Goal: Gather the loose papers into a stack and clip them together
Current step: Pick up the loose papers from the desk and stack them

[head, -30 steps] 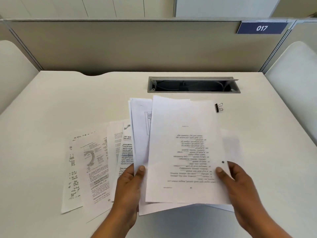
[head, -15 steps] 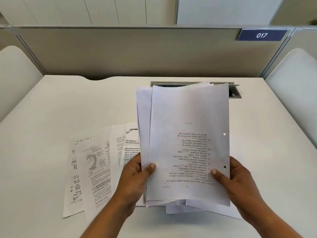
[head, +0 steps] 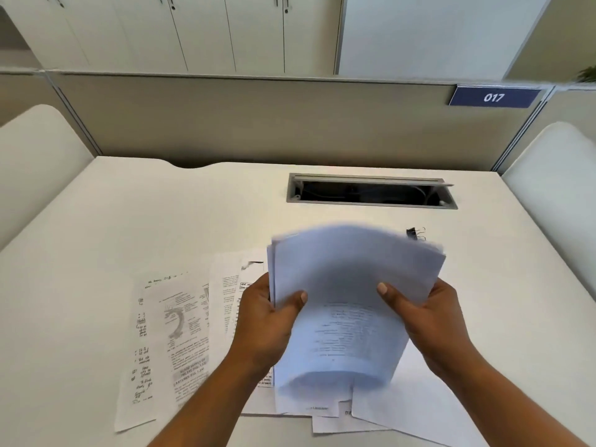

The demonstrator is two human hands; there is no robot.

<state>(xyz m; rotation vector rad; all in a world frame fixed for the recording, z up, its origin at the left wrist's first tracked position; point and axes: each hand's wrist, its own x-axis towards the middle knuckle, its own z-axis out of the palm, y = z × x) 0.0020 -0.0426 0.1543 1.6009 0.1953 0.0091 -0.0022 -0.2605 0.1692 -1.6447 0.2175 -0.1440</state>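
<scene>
While the left hand [head: 267, 321] and right hand [head: 429, 321] each grip a side of the stack [head: 348, 285], thumbs on top, it sits bowed and blurry mid-frame over the desk [head: 96, 253]. More sheets [head: 180, 333] lie flat lower left, some under the stack. Clip [head: 414, 234] is just past its upper right corner.

We are seeing loose papers [head: 180, 333] lying lower left on the desk [head: 96, 237], a binder clip [head: 416, 234] right of centre.
</scene>
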